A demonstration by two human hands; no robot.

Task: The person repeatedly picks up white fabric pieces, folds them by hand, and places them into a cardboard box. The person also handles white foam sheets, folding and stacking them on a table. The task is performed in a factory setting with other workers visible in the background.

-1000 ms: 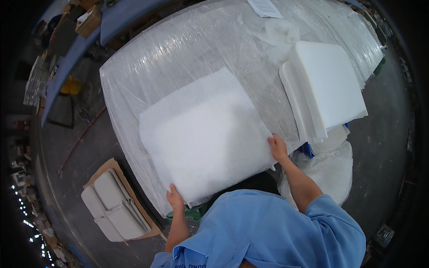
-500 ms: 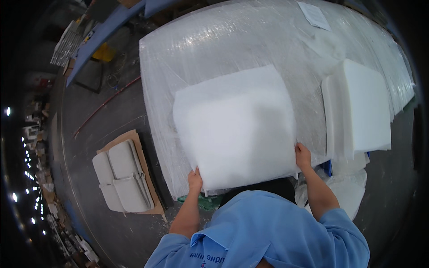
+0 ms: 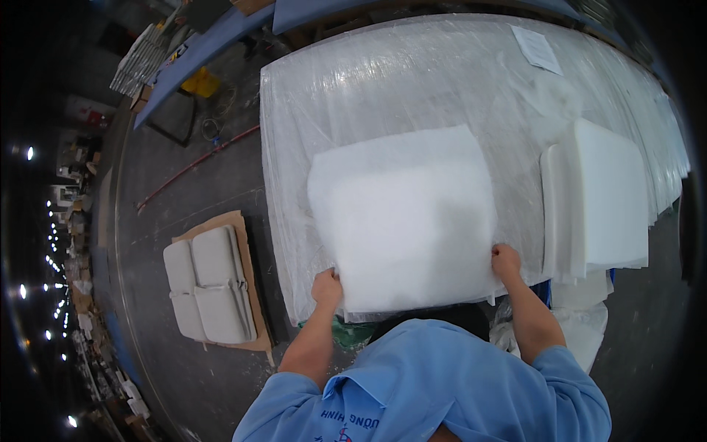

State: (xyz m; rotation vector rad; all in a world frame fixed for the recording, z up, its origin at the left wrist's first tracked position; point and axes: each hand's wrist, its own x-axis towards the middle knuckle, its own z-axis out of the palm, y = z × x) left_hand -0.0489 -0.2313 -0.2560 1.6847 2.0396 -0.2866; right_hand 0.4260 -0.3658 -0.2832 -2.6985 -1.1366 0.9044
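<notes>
A roughly square sheet of soft white wadding (image 3: 405, 228) lies in front of me on a large stack wrapped in clear plastic (image 3: 383, 81). My left hand (image 3: 326, 289) is closed at the sheet's left side, just above its near corner, with the fingertips pinching the edge. At the right side, my right hand (image 3: 506, 262) is also closed, its fingers curled against the sheet's edge near the front. The near edge of the wadding runs along the front of the wrapped stack, close to my body.
Thick white foam sheets (image 3: 611, 195) stand at the right of the stack. Pale cushions (image 3: 212, 283) lie on brown cardboard on the left floor. A red pole (image 3: 195, 168) and a blue-topped table (image 3: 199, 59) are farther left. A paper sheet (image 3: 536, 49) lies at the far end.
My whole view has shifted, so the scene sits lower and farther right. Relative to the wadding, my left hand has slid a little away from the near corner; the sheet stays about in place.
</notes>
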